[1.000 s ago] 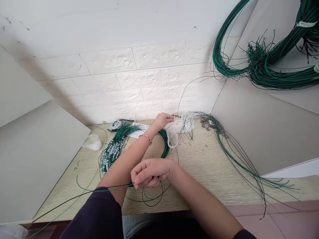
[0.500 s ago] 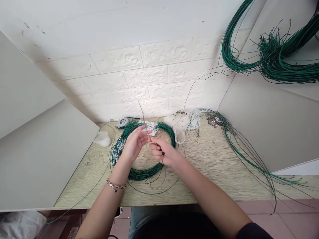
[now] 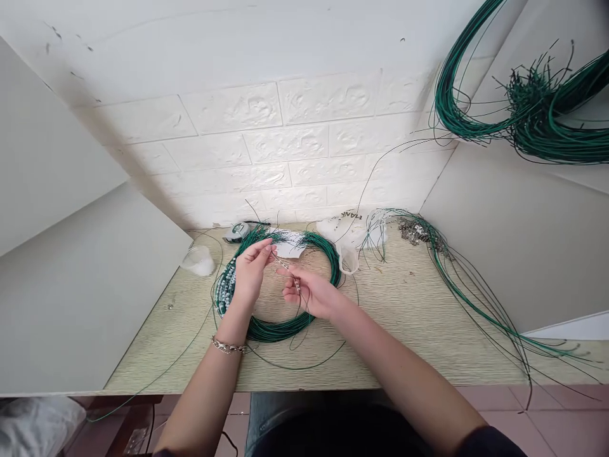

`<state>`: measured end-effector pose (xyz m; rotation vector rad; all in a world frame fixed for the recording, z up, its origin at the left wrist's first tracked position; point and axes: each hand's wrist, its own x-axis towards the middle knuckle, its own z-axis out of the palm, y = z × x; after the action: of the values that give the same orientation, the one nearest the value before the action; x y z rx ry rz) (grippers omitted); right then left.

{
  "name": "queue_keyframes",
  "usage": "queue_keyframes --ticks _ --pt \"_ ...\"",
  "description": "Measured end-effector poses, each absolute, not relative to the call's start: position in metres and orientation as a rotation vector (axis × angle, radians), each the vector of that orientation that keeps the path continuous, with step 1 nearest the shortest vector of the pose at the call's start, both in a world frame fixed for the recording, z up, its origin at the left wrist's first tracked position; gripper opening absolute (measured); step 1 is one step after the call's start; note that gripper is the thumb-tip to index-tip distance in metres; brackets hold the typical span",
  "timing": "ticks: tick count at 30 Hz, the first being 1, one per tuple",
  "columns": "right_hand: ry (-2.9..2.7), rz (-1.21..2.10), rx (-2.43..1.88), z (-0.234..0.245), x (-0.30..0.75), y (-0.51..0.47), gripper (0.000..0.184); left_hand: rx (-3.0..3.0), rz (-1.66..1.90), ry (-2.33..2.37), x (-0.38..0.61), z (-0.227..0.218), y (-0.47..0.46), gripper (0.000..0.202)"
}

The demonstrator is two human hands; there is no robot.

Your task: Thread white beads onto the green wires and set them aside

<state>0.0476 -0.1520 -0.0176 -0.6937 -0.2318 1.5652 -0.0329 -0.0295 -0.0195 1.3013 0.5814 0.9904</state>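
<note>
My left hand point(image 3: 251, 271) and my right hand point(image 3: 308, 292) meet above a round coil of green wire point(image 3: 290, 327) lying on the wooden tabletop point(image 3: 399, 330). Both pinch one thin green wire point(image 3: 285, 266) that carries a few small pale beads between them. The left fingertips grip its upper end; the right fingers hold it lower down. The coil's left side is strung with many white beads point(image 3: 227, 282).
A small clear cup point(image 3: 198, 259) stands at the left, a tape measure point(image 3: 238, 231) at the back. A white plastic bag point(image 3: 347, 244) and a heap of small metal parts point(image 3: 413, 232) lie behind. Loose green wires point(image 3: 480, 311) trail right; big bundles point(image 3: 533, 120) hang on the wall.
My left hand came back from the bag at the rear to the coil. My right hand moved up from the front edge. Both now pinch a beaded wire between them.
</note>
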Motion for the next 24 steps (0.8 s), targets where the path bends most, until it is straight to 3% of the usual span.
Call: queue_keyframes --ticks 9,24 --pt "-0.218 1.623 -0.73 -0.023 0.037 -0.151 0.007 1.142 1.216 0.663 -0.042 -0.013 -0.016 0.029" --pt "-0.395 1.422 -0.957 -0.029 0.033 -0.149 0.017 1.096 1.241 0.675 -0.041 -0.014 -0.014 0.029"
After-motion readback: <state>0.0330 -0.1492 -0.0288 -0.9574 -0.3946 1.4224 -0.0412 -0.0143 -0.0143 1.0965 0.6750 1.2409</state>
